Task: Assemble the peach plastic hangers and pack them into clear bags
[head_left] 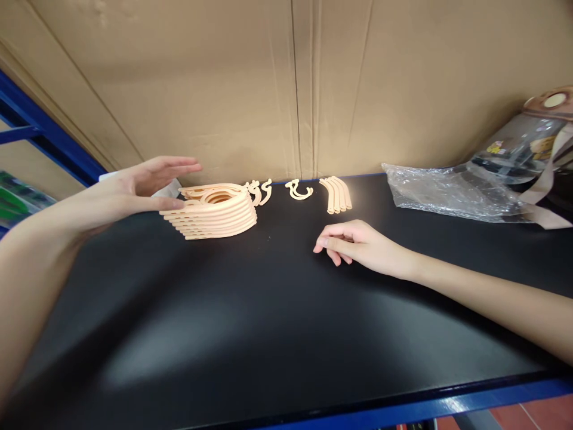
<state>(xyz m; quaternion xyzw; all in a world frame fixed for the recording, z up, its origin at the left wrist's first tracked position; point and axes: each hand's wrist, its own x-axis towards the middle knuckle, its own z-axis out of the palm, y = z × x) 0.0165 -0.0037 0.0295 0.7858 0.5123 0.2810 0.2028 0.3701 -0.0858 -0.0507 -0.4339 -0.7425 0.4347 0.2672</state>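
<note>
My left hand [147, 186] reaches in from the left with its fingers and thumb apart. Its thumb lies at the top left end of a neat stack of peach plastic hanger-like pieces [219, 221]; whether it touches is hard to tell. Over the black table, right of the middle, my right hand [353, 243] is loosely curled, thumb against the index finger, and nothing shows in it. Just beyond it lie several curved peach plastic arms [336, 194] side by side. Small peach hooks [299, 190] sit near the back edge, with more hooks [262, 192] beside the stack.
A cardboard wall [215, 89] stands behind the black tabletop [250, 334]. At the right lie a crinkled clear plastic bag [452, 191] and a transparent bag with a pale strap [510, 149]. Blue metal framing [49, 137] rises at the left; a blue rail [447, 407] edges the front.
</note>
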